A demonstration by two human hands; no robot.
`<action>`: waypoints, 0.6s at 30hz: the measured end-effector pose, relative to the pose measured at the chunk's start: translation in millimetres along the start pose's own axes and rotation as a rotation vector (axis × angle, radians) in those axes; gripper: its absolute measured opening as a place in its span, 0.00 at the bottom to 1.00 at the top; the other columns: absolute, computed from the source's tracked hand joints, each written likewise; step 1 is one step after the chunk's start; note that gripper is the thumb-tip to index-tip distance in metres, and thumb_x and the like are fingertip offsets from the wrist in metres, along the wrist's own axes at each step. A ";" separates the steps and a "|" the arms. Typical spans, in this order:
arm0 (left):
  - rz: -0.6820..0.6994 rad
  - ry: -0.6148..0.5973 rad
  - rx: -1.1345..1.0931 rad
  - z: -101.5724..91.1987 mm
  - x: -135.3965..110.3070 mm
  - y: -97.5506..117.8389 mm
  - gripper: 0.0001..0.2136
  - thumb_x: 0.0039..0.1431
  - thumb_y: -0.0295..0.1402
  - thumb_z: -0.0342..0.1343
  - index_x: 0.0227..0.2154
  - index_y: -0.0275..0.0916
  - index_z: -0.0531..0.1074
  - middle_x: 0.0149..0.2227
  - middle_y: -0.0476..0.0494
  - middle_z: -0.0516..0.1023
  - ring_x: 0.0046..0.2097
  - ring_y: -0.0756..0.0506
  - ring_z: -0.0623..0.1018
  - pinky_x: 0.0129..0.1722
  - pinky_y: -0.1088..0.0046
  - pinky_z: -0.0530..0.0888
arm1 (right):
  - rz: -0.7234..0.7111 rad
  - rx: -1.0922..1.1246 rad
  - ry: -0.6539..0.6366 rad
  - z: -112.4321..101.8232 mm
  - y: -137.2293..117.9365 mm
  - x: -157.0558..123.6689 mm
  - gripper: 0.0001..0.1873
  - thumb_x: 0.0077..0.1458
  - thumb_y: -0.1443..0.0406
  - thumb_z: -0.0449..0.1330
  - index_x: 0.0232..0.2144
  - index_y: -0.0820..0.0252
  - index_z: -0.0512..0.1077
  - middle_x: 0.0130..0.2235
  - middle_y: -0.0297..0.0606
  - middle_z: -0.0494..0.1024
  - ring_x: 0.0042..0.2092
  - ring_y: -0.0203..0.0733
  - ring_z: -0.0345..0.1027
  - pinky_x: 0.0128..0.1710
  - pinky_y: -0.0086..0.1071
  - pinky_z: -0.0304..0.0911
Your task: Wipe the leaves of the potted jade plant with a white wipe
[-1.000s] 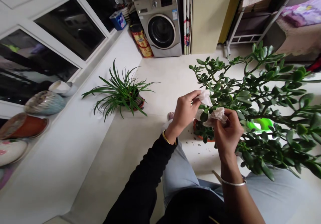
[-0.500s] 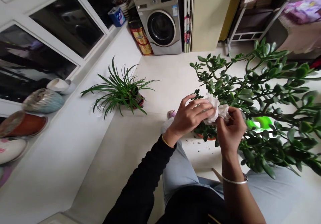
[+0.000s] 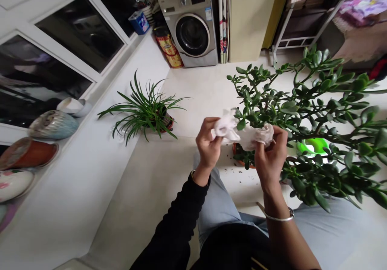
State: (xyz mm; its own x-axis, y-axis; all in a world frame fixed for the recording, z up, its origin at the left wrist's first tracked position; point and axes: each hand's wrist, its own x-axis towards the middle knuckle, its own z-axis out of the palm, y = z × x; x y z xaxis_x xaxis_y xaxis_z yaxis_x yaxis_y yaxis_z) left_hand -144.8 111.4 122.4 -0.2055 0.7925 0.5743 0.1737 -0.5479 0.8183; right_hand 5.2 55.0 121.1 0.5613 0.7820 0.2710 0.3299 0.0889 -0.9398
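My left hand (image 3: 208, 145) pinches a crumpled white tissue (image 3: 225, 128) between thumb and fingers. Another bunched length of white tissue (image 3: 262, 134) is gripped in my right hand (image 3: 272, 155); whether the two are joined I cannot tell. Both hands are raised above my knees, at the near-left edge of a big jade plant (image 3: 302, 108) with thick, glossy leaves. One of its leaves shows between the two wads of tissue. Below the hands, its orange pot (image 3: 237, 155) is partly hidden.
Dark crumbs lie on the pale floor (image 3: 238, 177). A bright green basin (image 3: 313, 145) shows behind the branches. Ahead on the left stands a potted spider plant (image 3: 145, 108), with a washing machine (image 3: 192, 34) farther back. Several pots, including a terracotta one (image 3: 33, 153), line the windowsill.
My left hand has drawn back to the left and turned, now pinching its tissue clear of the branches. The tissue at my right hand stretches out more, and that hand has shifted slightly left.
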 end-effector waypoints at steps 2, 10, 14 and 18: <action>-0.192 0.194 -0.118 -7.3 -7.3 -2.7 0.11 0.61 0.44 0.64 0.42 0.45 0.78 0.43 0.46 0.82 0.47 0.45 0.81 0.49 0.68 0.78 | -0.038 -0.003 -0.011 -1.9 0.8 -13.6 0.16 0.62 0.62 0.60 0.51 0.56 0.70 0.45 0.40 0.75 0.39 0.40 0.68 0.39 0.35 0.66; -0.556 0.312 -0.311 -33.8 -59.0 5.7 0.26 0.59 0.58 0.62 0.54 0.48 0.76 0.54 0.39 0.83 0.59 0.42 0.80 0.53 0.67 0.79 | -0.288 0.132 -0.405 -35.3 8.0 -81.8 0.19 0.69 0.61 0.52 0.59 0.55 0.66 0.47 0.42 0.76 0.45 0.44 0.74 0.45 0.38 0.71; -0.805 0.212 -0.514 -5.1 -84.4 32.1 0.30 0.50 0.58 0.69 0.50 0.45 0.79 0.49 0.39 0.85 0.56 0.39 0.81 0.56 0.64 0.78 | -0.287 0.135 -0.426 -72.8 1.1 -86.5 0.23 0.72 0.59 0.47 0.64 0.53 0.65 0.52 0.46 0.77 0.50 0.47 0.76 0.46 0.39 0.74; -1.143 0.097 -0.738 30.5 -85.7 64.9 0.24 0.52 0.45 0.73 0.50 0.45 0.79 0.49 0.41 0.85 0.56 0.39 0.82 0.58 0.64 0.77 | -0.206 0.038 -0.326 -125.9 -10.3 -76.7 0.19 0.65 0.60 0.62 0.58 0.44 0.74 0.45 0.36 0.83 0.42 0.47 0.80 0.38 0.36 0.76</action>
State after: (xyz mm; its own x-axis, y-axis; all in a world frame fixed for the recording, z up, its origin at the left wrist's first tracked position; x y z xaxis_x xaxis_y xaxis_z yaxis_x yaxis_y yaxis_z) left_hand -86.5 16.1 125.5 0.0423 0.8911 -0.4518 -0.6816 0.3564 0.6390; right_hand 54.3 -83.6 136.3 0.2137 0.9000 0.3800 0.3787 0.2822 -0.8815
